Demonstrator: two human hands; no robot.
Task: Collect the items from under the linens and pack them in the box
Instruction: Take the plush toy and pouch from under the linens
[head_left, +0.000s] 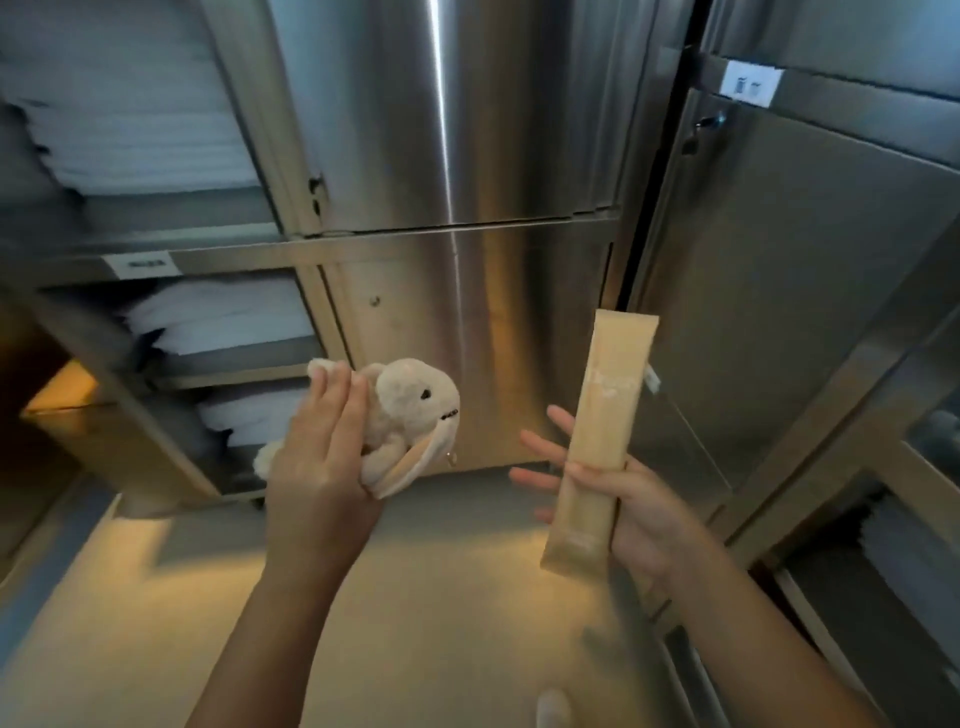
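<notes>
I've got brushed-steel cabinets (467, 130) ahead over a pale floor (441, 597), with white folded linens (218, 312) on the open shelves at left. Left hand (322, 467) clasps a beige plush rabbit (415, 405) mid-air. Right hand (639, 514) pinches a tan tube (602, 431) upright, fingers splayed.

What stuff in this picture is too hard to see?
Head view:
- The box: not in the frame at all.
- Writing on the beige packet in the right hand: blurred, unreadable.
- The plush bunny: the left hand covers part of its body.
- The shelf label: too small and blurred to read.
</notes>
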